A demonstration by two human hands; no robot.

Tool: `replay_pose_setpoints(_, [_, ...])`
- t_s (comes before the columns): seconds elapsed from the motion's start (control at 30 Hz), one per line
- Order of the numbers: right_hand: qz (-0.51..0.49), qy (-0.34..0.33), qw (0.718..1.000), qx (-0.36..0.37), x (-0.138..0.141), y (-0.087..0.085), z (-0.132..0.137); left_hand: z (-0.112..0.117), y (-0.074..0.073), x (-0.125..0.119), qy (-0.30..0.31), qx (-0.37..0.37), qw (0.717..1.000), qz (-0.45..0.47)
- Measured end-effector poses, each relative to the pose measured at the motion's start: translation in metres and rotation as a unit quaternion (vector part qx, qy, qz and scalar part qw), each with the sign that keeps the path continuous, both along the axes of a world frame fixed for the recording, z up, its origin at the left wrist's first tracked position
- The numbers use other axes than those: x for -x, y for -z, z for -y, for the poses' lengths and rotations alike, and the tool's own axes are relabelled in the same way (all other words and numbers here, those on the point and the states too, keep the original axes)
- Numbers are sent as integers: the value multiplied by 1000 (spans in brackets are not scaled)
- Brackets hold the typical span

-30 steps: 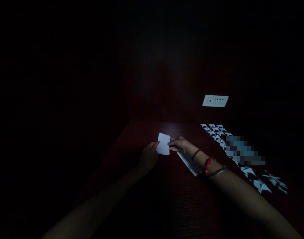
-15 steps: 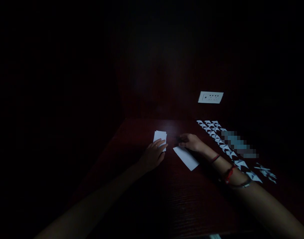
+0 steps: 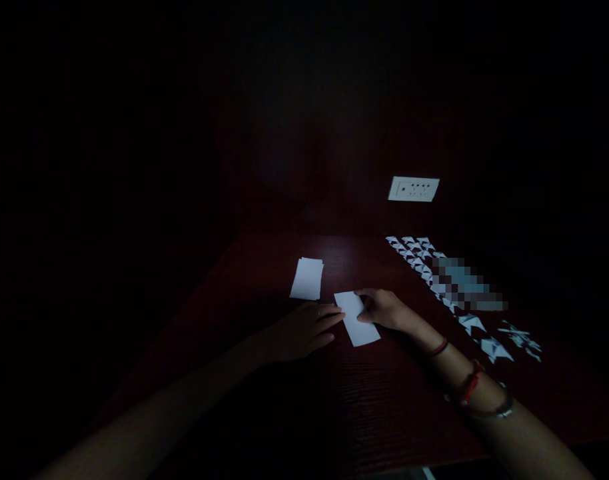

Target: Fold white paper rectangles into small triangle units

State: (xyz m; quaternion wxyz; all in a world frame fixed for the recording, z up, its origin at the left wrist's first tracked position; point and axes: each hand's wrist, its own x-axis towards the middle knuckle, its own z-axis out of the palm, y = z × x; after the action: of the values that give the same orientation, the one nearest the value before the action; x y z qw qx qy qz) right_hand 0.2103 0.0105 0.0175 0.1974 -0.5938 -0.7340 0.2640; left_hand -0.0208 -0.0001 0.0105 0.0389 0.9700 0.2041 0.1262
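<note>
A white rectangular sheet of paper (image 3: 355, 327) lies slanted on the dark red table in front of me. My right hand (image 3: 384, 309) has it by the right edge, thumb and index finger curved over its surface. From the left, my left hand (image 3: 304, 331) reaches in with fingers stretched out, its fingertips at the sheet's left edge. Just beyond my left hand is a stack of white paper sheets (image 3: 307, 278), slightly uneven at its edges, with no hand on it.
Rows of small folded white paper pieces (image 3: 420, 267) run along the table's right side. Near them are a blurred-out bluish object (image 3: 464, 279) and a pile of thin white paper strips (image 3: 522, 338). A white socket plate (image 3: 413, 189) is on the back wall. The surroundings are very dark.
My left hand has come off the stack and moved toward me, to the single sheet's edge. My right hand has shifted down onto that sheet, which now lies further left in view.
</note>
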Motion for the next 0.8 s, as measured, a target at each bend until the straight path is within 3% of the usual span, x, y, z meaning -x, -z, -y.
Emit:
replay_pose_setpoints(0.33, [-137,4,990,25,-8,8,2,9,8,-7,3,-16,1000,10])
replay_pose_setpoints(0.53, [-128,-43,990,-33,-5,7,5,11,9,-7,-21,-19,999,22])
replay_pose_setpoints(0.7, [-57,-167,970,-170,-2,0,13,12,9,-8,-44,-29,998,30])
replay_pose_setpoints(0.8, [-4,-234,949,-211,-2,-3,14,11,10,-9,-57,-27,997,34])
